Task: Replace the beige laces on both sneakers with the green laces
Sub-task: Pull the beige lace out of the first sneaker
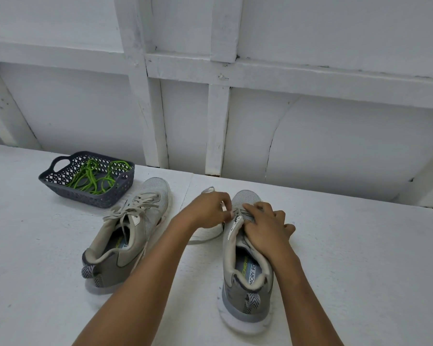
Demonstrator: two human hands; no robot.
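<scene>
Head view finds the work early: left hand (208,211) pinches the beige lace (203,240), partly pulled from the near sneaker (248,275), whose upper the right hand (265,229) grips; the other sneaker (128,240) is fully laced, green laces (95,176) untouched in the basket (60,183).

The left sneaker (135,228) and right sneaker (245,278) are sitting on the table (360,270), the basket (85,196) holding laces (93,176) standing just behind the left one. The left hand (208,208) and right hand (265,226) are resting on the right sneaker.
</scene>
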